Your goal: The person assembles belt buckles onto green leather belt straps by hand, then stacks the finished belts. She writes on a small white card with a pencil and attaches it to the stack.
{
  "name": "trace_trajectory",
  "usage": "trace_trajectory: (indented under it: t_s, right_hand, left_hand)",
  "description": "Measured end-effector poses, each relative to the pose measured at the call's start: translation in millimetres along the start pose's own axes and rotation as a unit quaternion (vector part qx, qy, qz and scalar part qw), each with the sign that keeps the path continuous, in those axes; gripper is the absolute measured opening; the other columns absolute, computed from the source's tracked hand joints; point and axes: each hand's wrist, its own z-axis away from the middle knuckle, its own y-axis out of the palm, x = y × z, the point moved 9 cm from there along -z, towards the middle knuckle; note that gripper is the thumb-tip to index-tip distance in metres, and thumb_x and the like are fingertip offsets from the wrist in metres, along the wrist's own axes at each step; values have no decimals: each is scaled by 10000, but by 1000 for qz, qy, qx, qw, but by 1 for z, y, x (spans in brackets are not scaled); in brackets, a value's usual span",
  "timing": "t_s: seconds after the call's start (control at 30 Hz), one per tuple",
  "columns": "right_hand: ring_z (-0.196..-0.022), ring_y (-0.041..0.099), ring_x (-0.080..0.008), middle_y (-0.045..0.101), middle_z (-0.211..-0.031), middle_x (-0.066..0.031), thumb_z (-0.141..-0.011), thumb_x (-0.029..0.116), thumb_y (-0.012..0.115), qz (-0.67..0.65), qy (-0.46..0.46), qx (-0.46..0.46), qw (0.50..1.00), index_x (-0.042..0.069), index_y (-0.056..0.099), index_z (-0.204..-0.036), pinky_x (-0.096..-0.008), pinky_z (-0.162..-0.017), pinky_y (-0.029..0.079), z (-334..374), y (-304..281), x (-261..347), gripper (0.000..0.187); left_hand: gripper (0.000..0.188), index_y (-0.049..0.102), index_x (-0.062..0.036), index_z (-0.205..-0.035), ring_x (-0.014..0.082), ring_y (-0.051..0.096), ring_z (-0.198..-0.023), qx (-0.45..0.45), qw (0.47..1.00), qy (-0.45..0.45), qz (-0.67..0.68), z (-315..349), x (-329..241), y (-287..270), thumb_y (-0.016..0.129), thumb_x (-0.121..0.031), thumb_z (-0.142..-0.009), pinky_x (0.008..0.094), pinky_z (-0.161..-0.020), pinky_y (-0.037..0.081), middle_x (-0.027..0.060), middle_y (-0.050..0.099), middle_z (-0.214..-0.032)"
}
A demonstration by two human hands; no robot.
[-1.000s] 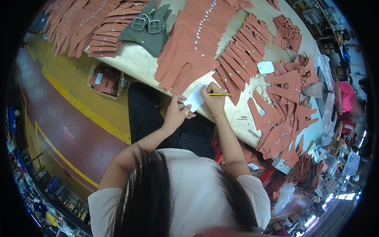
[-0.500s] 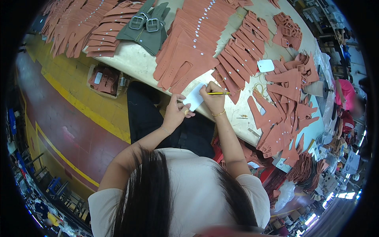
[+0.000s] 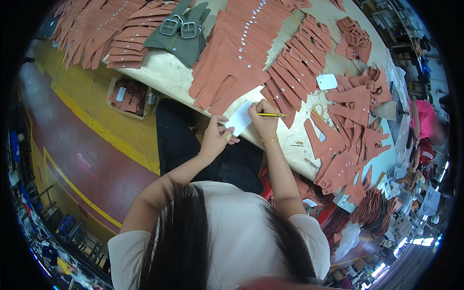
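My left hand (image 3: pixel 217 137) is closed on the near left end of a white card (image 3: pixel 240 118), its fingers at the card's edge. The card lies slanted at the front edge of the table. My right hand (image 3: pixel 264 119) grips a yellow pencil (image 3: pixel 271 115), held over the card's far right part; the pencil's tip is hidden behind the fingers. Just beyond the card lies a long row of overlapping reddish-brown leather pieces (image 3: pixel 227 79) with small white stickers. More strap-shaped leather pieces (image 3: pixel 286 79) lie to the right of my right hand.
Dark green leather pieces with buckles (image 3: pixel 180 35) lie at the back left. Another white card (image 3: pixel 326 81) and loose yellowish string (image 3: pixel 317 110) are on the right, near a thread spool (image 3: pixel 386 110). A box of leather pieces (image 3: pixel 129 98) stands below the table's left edge.
My right hand and the pencil have shifted slightly to the right over the card. My left hand stays almost where it was, still holding the card.
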Motion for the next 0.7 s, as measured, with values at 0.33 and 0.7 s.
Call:
trace_trajectory:
  t_s: [0.33, 0.7]
  right_hand:
    - [-432, 359, -124, 413, -468, -33, -766, 59, 673, 3, -8, 18, 1000, 35, 404, -565, -300, -431, 306, -3, 2, 3, 337]
    - [-431, 372, -143, 418, -468, -47, -749, 48, 674, 35, -31, 16, 999, 34, 406, -560, -314, -436, 316, -3, 1, 9, 329]
  left_hand:
    - [257, 360, 5, -1093, 224, 701, -687, -2, 1000, -4, 2, 0, 0, 0, 547, -7, -916, 258, -542, 556, 188, 648, -828]
    - [252, 362, 5, -1085, 222, 700, -686, -4, 1000, -6, -3, 0, -1, 0, 546, -4, -913, 257, -538, 554, 178, 646, -820]
